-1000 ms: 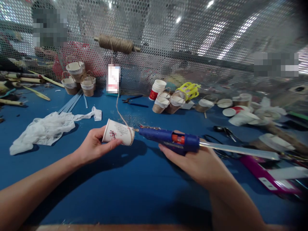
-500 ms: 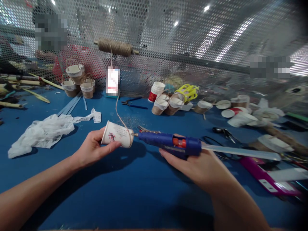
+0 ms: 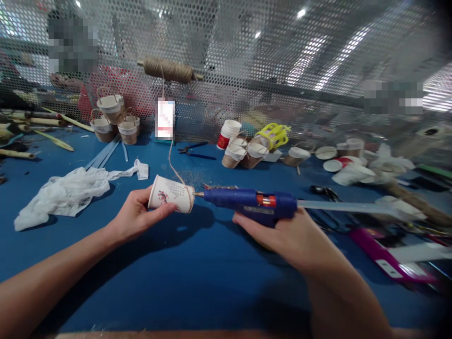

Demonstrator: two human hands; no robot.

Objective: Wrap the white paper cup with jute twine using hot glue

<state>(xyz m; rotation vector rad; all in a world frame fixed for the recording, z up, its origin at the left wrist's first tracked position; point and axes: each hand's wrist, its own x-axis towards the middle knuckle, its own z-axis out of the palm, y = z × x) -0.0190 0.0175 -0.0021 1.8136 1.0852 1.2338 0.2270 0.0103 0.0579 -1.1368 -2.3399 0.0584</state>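
My left hand (image 3: 141, 214) is closed around a white paper cup (image 3: 173, 194) with a printed red design, tilted on its side with one end toward the right. A strand of twine (image 3: 173, 162) runs down to the cup and lies around its right end. In my right hand (image 3: 278, 233) is a blue glue gun (image 3: 243, 202), its metal nozzle at the twine-wrapped end of the cup. A clear glue stick (image 3: 339, 205) sticks out from the gun's back. The trigger is hidden by my hand and the gun body.
A twine spool (image 3: 168, 69) hangs on the perforated metal screen (image 3: 226, 42). Wrapped cups with handles (image 3: 110, 108) stand at the back left, others (image 3: 231, 155) back centre. White lace (image 3: 67, 193) lies left, pliers (image 3: 197, 151) behind, and a purple object (image 3: 384, 254) on the right.
The glue gun has turned slightly, its back end now a little higher and more level. The cup has shifted slightly up, still in my left hand.
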